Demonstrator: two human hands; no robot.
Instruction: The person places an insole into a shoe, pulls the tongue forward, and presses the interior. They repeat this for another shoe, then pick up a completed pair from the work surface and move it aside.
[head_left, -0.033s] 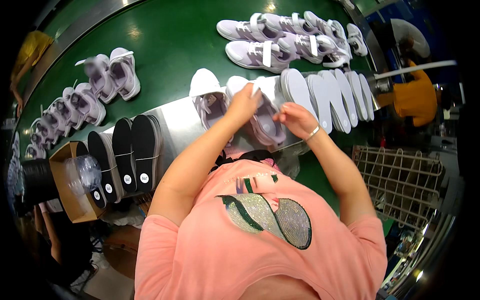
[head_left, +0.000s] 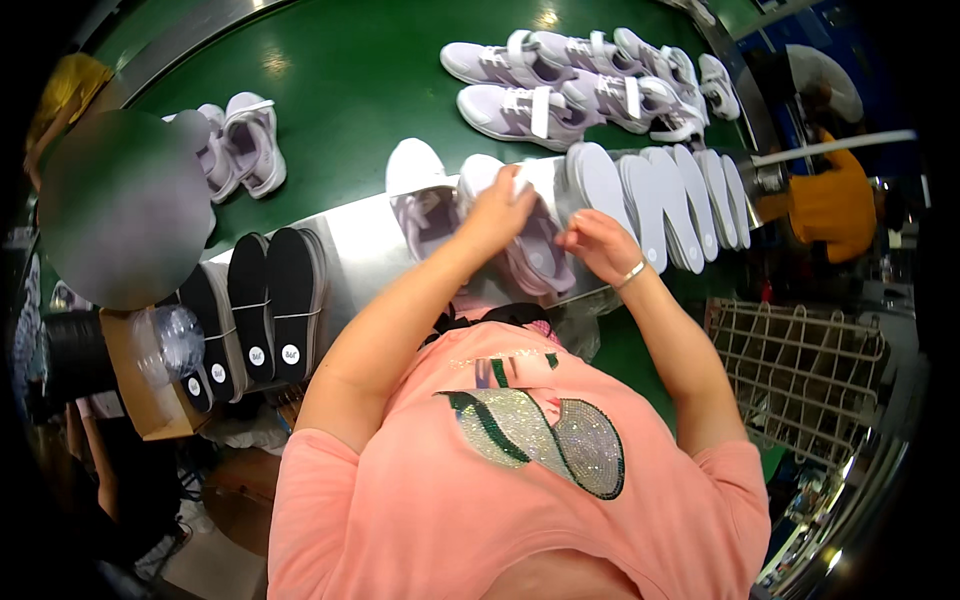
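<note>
Clamping the left hand (head_left: 508,205) on the front of a lilac shoe (head_left: 545,264), lying beneath it on the metal worktop (head_left: 352,245). Curling the right hand (head_left: 597,243) beside the shoe's opening, blurring too much for telling grip or contact. Having a second shoe (head_left: 418,180) left of the left hand, white insoles (head_left: 678,205) right of the right hand.

Before me, steel ledge (head_left: 352,250): black insole stacks (head_left: 293,300) left, two pale shoes (head_left: 535,250) mid, white insole stacks (head_left: 645,200) right. Beyond, green tabletop (head_left: 360,70): shoe rows (head_left: 525,112), both sides.
</note>
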